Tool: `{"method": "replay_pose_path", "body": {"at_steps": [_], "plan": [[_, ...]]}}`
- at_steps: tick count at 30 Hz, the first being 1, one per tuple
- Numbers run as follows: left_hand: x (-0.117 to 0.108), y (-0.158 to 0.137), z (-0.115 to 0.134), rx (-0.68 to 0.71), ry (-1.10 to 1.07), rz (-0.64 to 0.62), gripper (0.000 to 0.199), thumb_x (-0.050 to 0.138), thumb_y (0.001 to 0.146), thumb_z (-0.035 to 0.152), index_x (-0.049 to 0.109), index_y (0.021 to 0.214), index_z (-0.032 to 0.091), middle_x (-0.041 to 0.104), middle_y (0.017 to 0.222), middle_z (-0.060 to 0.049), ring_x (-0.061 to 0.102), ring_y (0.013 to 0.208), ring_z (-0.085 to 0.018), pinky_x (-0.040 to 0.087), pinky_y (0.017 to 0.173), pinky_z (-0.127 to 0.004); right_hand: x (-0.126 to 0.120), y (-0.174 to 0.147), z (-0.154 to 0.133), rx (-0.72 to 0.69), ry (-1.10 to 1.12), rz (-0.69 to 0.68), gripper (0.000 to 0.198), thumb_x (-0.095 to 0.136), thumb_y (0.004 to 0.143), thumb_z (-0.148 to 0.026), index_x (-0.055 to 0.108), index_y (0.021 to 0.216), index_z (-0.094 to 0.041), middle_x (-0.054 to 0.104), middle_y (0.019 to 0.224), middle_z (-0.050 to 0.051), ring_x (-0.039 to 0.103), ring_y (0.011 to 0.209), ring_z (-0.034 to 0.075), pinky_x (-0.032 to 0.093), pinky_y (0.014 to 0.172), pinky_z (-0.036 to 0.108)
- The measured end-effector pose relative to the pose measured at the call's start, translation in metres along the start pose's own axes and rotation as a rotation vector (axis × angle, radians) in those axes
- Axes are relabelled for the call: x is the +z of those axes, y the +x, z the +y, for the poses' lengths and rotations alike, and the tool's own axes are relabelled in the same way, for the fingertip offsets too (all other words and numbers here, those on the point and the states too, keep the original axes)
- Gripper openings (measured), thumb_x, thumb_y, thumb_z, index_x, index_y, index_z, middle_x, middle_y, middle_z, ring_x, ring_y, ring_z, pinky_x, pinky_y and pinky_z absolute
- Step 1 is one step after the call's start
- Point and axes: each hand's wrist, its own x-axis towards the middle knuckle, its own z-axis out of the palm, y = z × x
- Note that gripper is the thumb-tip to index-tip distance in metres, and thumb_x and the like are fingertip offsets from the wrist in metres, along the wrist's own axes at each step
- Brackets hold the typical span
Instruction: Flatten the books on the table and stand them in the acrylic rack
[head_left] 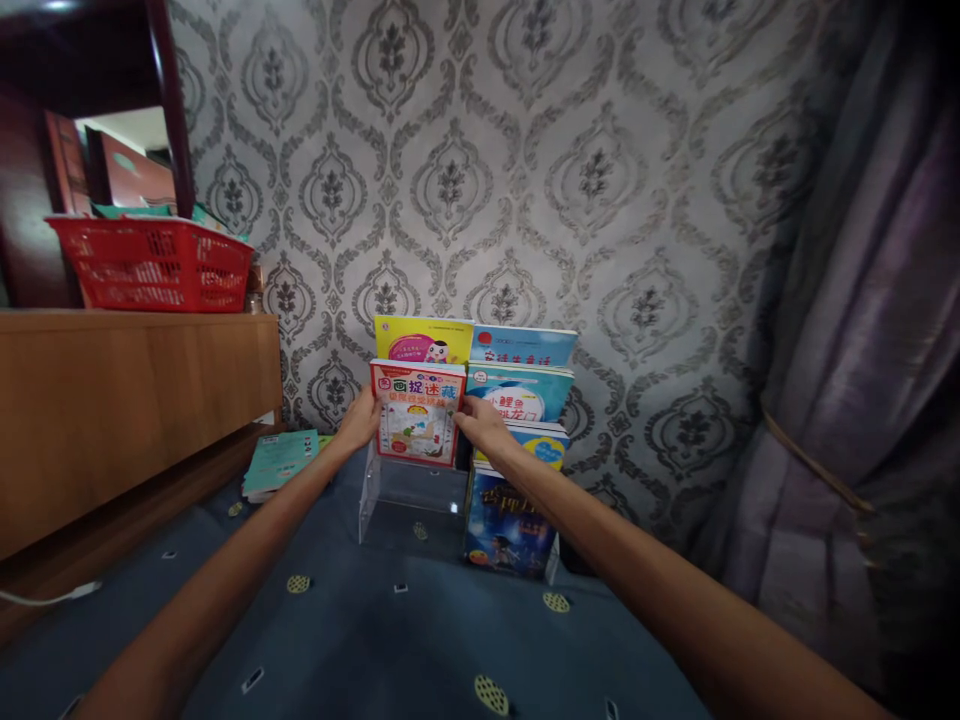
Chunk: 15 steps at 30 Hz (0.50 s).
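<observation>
Both my hands grip a red-bordered picture book (416,425) upright by its side edges. My left hand (361,418) is closed on its left edge, and my right hand (480,422) pinches the right edge. The book stands at the left side of a clear acrylic tiered rack (367,505), in front of a yellow book (401,335). On the rack's right side are a blue book (540,345), a teal book (551,390), a yellow-and-blue book (551,450) and a dark blue book (506,530) at the front. My right forearm hides parts of these.
Teal books (281,460) lie on the dark blue patterned cloth (360,640) at left. Beside them is a wooden cabinet (142,400) bearing a red plastic basket (157,265). A white cable (67,595) lies at far left. A grey curtain (832,350) hangs at right, by the patterned wall.
</observation>
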Motion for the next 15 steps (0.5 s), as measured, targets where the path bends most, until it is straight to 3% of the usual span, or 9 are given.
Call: {"method": "replay_pose_path", "body": {"at_steps": [4, 8, 15], "plan": [[-0.005, 0.003, 0.004, -0.001, -0.076, 0.002, 0.020, 0.052, 0.092, 0.037, 0.056, 0.101, 0.019, 0.070, 0.105, -0.012, 0.065, 0.104, -0.030, 0.050, 0.095, -0.045, 0.000, 0.000, 0.000, 0.009, 0.001, -0.001, 0.024, 0.065, 0.078, -0.021, 0.074, 0.101, -0.020, 0.078, 0.093, 0.006, 0.072, 0.089, 0.026, 0.054, 0.075, 0.033], [-0.008, 0.015, 0.008, 0.013, -0.180, 0.046, 0.032, 0.043, 0.098, 0.047, 0.057, 0.106, 0.019, 0.070, 0.109, -0.010, 0.064, 0.106, -0.025, 0.049, 0.094, -0.039, 0.000, 0.001, -0.002, 0.014, 0.006, -0.005, 0.023, 0.064, 0.079, -0.021, 0.074, 0.100, -0.020, 0.078, 0.093, 0.007, 0.072, 0.087, 0.026, 0.055, 0.074, 0.032], [0.001, 0.041, 0.007, -0.093, -0.279, 0.097, 0.033, 0.052, 0.093, 0.050, 0.057, 0.093, 0.018, 0.069, 0.090, -0.006, 0.064, 0.083, -0.021, 0.051, 0.077, -0.032, -0.004, 0.000, -0.004, 0.004, 0.010, -0.018, 0.022, 0.065, 0.078, -0.020, 0.074, 0.098, -0.018, 0.078, 0.092, 0.007, 0.072, 0.088, 0.025, 0.054, 0.076, 0.030]]}}
